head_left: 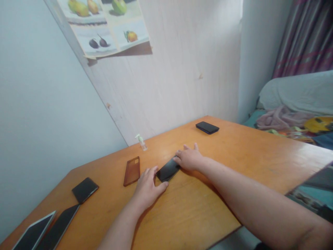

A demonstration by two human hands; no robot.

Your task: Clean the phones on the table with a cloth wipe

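A dark phone (168, 170) lies slanted on the orange-brown wooden table, its glossy face up, between my two hands. My left hand (148, 187) is at its near left end, fingers on one side and thumb on the other. At the far right end, the thumb and forefinger of my right hand (189, 158) close on the phone's corner, while the other fingers spread out over the table. My right palm hides that end. Left of the phone is a brown phone case (132, 171) with a camera cutout, touched by neither hand.
A small clear spray bottle (142, 142) stands by the wall. Another black phone (207, 127) lies at the back right. On the left are a black square item (85, 190), a long dark flat panel (58, 225) and a white-edged tablet-like panel (35, 232). The table edge (226, 236) is close in front.
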